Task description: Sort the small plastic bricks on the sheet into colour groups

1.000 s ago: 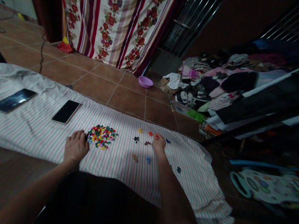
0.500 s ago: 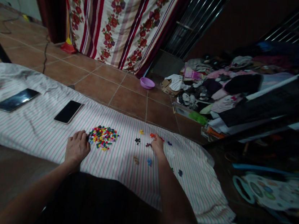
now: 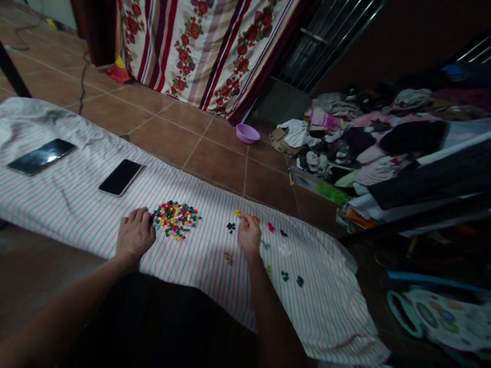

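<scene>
A mixed pile of small colourful pieces [image 3: 176,220] lies on the striped cloth [image 3: 200,262]. My left hand [image 3: 136,233] rests at the pile's left edge, fingers curled, with a dark piece by its fingertips. My right hand [image 3: 249,235] is pinched beside a small yellow group [image 3: 237,213]; what its fingertips hold, if anything, is too small to tell. Around it sit separate groups: black [image 3: 231,227], tan [image 3: 228,258], red [image 3: 271,227], purple [image 3: 283,233], white [image 3: 284,250], green [image 3: 285,276] and dark grey [image 3: 300,281]. My right hand and forearm hide part of this area.
Two phones, one farther left [image 3: 42,156] and one nearer the pile [image 3: 121,177], lie on the cloth. Beyond it are a purple basin [image 3: 247,134], a floral curtain [image 3: 192,34] and heaped clothes [image 3: 368,133]. A black pole [image 3: 4,53] stands at left.
My right hand has moved left, from the red pieces toward the yellow and black groups. My left hand stays by the pile. The whole view has shifted slightly.
</scene>
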`<state>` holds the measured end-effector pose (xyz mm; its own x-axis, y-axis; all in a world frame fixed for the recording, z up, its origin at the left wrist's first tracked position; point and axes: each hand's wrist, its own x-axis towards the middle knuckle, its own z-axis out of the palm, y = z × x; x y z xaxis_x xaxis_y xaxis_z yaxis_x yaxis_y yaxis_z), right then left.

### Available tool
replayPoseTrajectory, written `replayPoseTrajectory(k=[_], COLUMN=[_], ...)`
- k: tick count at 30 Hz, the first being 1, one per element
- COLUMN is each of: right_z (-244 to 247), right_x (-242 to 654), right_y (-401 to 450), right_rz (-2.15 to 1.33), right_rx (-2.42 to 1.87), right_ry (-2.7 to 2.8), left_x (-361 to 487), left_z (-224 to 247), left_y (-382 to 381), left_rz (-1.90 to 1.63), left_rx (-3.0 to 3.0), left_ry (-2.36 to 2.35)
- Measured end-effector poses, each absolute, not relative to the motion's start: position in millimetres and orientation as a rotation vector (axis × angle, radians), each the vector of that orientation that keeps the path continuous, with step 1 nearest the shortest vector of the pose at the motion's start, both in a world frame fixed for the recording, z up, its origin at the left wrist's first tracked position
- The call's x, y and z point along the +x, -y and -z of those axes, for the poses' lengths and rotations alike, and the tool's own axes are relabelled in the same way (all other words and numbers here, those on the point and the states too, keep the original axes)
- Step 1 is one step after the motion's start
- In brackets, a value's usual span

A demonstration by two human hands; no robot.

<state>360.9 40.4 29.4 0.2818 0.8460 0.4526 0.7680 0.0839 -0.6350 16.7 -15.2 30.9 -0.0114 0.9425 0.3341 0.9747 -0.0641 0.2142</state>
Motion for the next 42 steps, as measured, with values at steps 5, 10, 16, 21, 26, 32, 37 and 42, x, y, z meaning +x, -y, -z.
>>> replayPoseTrajectory(k=[5, 10, 16, 21, 26, 32, 37, 42], right_z=[-27.9, -18.4, -8.3, -6.1, -7.0, -4.8, -3.8, -4.6], right_x=[295.7, 252.1, 225.8, 216.6, 213.9, 211.0, 208.8, 208.0], right_y=[-16.3, 6.5, 22.7, 29.8, 35.6, 37.6, 40.0, 44.0], right_rz=[-0.294, -0.473, -0.506, -0.397, -0.31, -0.243, -0.189, -0.127], right_rx=[-1.479, -1.447, -1.475, -1.515, -1.488, -1.557, -1.581, -1.653], right_ry=[1.683, 1.829, 1.926, 1.932, 1.897, 1.846, 1.863, 1.845], left_x=[17.1, 16.2, 16.2, 16.6, 16.4, 16.4, 17.5, 18.0], left_z=[-31.9, -31.9, -31.9, -33.6, -32.7, -31.1, -34.6, -35.6], left_y=[15.2, 14.8, 15.0, 16.4, 16.6, 16.7, 17.4, 17.5], left_rz=[0.632, 0.632, 0.625, 0.602, 0.622, 0.604, 0.617, 0.592], left_rx=[-2.162, -2.179, -2.173, -2.169, -2.169, -2.162, -2.172, -2.155], left_ry=[2.105, 2.123, 2.131, 2.115, 2.119, 2.107, 2.121, 2.123])
